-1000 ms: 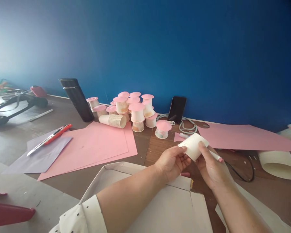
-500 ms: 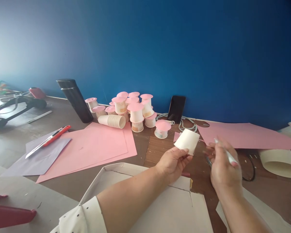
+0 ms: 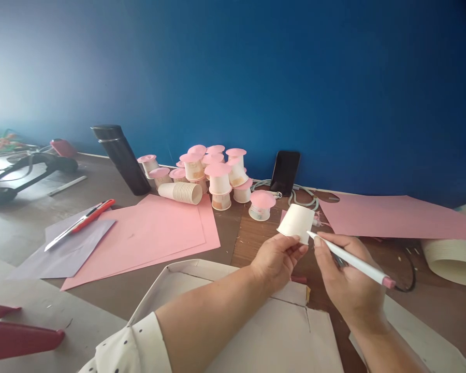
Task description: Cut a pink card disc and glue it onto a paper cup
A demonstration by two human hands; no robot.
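A plain white paper cup point(image 3: 296, 221), mouth downward and slightly tilted, is pinched near its rim by my left hand point(image 3: 279, 259). My right hand point(image 3: 351, 280) grips a white marker pen point(image 3: 355, 260) with a pink end, its tip at the cup's right side. Whether the tip touches the cup I cannot tell. Just behind the cup stands a short white cup with a pink paper disc point(image 3: 263, 200) on top. Below my hands lies a piece of white cardboard point(image 3: 279, 331).
Several disc-topped cups point(image 3: 219, 178) and a nested cup stack point(image 3: 180, 192) stand near the wall. Left are pink paper sheets point(image 3: 151, 228), a red cutter knife point(image 3: 89, 217) and a black bottle point(image 3: 120, 160). A phone point(image 3: 286, 172) leans on the wall; a tape roll point(image 3: 452, 261) lies right.
My right hand has moved left toward the cup and turned the marker, so its tip now meets the cup's side in view. My left hand keeps hold of the cup, almost still.
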